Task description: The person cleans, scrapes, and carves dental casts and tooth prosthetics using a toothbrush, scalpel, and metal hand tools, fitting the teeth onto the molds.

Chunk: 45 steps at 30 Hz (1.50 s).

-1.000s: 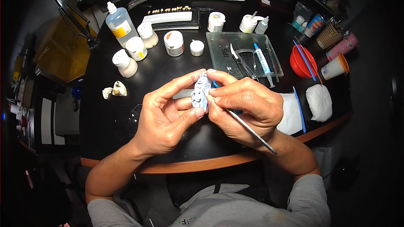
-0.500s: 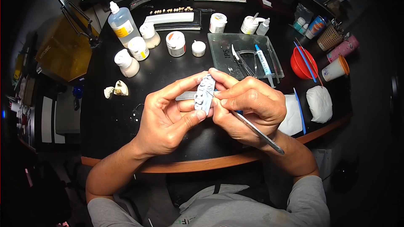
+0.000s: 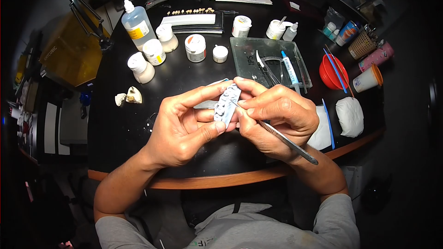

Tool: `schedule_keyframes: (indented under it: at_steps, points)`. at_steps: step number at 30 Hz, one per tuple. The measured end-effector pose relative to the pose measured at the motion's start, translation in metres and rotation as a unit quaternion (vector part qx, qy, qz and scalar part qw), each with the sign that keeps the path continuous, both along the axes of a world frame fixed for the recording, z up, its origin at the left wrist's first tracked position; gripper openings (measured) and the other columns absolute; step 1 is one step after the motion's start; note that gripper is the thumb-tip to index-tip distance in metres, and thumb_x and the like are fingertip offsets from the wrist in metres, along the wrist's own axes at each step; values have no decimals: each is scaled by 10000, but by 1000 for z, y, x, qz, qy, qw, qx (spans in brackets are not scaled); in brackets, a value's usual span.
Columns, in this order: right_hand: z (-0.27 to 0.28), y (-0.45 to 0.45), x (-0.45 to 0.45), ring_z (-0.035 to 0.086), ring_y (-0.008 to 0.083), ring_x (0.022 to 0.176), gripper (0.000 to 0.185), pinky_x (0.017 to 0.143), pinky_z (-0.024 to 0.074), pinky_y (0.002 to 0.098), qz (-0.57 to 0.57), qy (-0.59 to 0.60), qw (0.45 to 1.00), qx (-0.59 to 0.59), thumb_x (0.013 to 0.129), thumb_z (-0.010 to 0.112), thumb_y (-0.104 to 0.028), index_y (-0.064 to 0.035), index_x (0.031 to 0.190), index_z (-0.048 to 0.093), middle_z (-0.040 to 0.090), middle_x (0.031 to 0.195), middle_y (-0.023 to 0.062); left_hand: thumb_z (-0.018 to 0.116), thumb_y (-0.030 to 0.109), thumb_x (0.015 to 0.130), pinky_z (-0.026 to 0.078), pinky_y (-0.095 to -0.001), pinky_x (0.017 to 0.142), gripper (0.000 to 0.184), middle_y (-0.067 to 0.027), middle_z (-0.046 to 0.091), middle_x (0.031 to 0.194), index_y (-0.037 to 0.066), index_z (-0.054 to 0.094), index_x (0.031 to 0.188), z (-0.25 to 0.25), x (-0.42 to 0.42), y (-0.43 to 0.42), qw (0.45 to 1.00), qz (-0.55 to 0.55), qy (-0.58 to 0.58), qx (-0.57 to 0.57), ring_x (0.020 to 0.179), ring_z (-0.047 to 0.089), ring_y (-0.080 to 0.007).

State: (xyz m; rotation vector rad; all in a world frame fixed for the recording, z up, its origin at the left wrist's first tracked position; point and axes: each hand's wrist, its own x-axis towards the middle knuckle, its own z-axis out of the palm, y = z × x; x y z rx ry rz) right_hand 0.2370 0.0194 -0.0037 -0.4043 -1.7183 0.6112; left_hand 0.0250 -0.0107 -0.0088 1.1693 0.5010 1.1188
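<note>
Ridged metal tool (image 3: 288, 142), glossy black tabletop (image 3: 212, 154), wood-look table edge (image 3: 221, 180), clear glassy tray (image 3: 244, 51), shiny red bowl (image 3: 326, 77)

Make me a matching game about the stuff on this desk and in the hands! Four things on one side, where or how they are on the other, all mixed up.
1. pale blue toothed model
2. slim ridged metal tool
3. round red bowl
4. blue-and-white paste syringe

A. lying on the see-through glass tray
B. in the right hand
C. a blue stick lies across it
D. in the left hand

Pairs: 1-D, 2-B, 3-C, 4-A
</note>
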Motion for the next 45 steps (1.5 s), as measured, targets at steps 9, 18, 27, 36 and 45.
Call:
schedule_keyframes:
  at_steps: [9, 18, 27, 36, 45]
  points:
    - [0, 4, 3, 751, 168, 757, 145, 1011, 604, 542, 40, -16, 999, -27, 825, 819, 107, 7, 836, 715, 734, 808, 94, 680, -109, 936, 612, -381, 1018, 616, -288, 602, 1431, -161, 443, 1502, 11, -17, 7, 996, -47, 51, -60, 1197, 714, -320]
    - [1, 4, 3, 750, 166, 760, 143, 995, 610, 547, 45, -29, 998, -31, 827, 827, 93, 15, 831, 708, 741, 821, 103, 695, -111, 936, 618, -378, 1016, 616, -292, 582, 1451, -165, 445, 1497, 11, -18, 7, 995, -48, 59, -64, 1206, 709, -324]
    - [0, 5, 6, 750, 167, 756, 152, 995, 612, 547, 44, -36, 998, -31, 799, 821, 107, 14, 811, 701, 735, 803, 94, 692, -124, 929, 612, -383, 1029, 616, -286, 583, 1448, -157, 454, 1497, 7, -15, 7, 996, -41, 51, -59, 1200, 713, -320]
    - [3, 4, 6, 759, 168, 753, 149, 997, 612, 548, 43, -34, 998, -35, 809, 828, 99, 14, 817, 706, 734, 797, 101, 677, -137, 926, 609, -407, 1042, 601, -290, 552, 1472, -166, 460, 1486, 7, -15, 6, 996, -41, 42, -61, 1223, 697, -350]
    - [0, 4, 5, 762, 174, 776, 141, 998, 611, 554, 46, -24, 998, -29, 819, 832, 103, 27, 847, 717, 732, 813, 110, 645, -146, 942, 618, -353, 1001, 598, -279, 641, 1361, -157, 444, 1505, 6, -15, 5, 997, -46, 34, -52, 1177, 725, -303]
